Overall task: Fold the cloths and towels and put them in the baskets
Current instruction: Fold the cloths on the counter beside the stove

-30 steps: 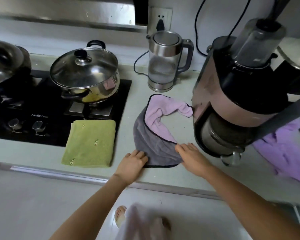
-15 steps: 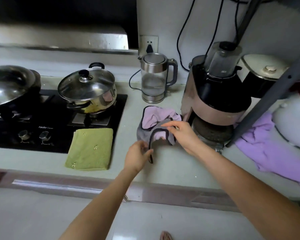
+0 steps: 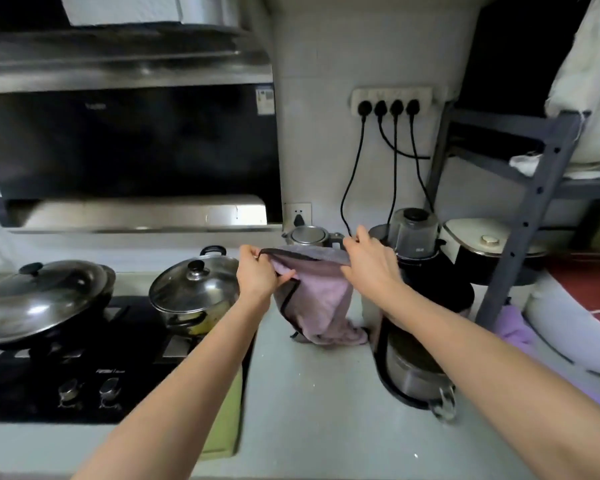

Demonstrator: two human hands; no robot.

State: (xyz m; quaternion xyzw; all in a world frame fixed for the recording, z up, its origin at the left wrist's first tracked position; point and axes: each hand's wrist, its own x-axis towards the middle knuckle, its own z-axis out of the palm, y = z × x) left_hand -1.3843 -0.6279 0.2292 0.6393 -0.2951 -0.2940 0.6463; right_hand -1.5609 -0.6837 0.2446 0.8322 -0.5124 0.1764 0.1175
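1. Lying on the counter (image 3: 309,393) by the left forearm, a green cloth (image 3: 224,424) shows only partly.
2. The left hand (image 3: 257,275) and right hand (image 3: 369,263) pinch the top edge of the cloth (image 3: 321,299), stretching it.
3. Its pink lower end touches the counter.
4. A kettle (image 3: 307,236) stands behind.

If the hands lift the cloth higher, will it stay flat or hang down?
Probably hang: the cloth already sags between the left hand and right hand. It looks soft and light, and its lower end crumples on the counter.
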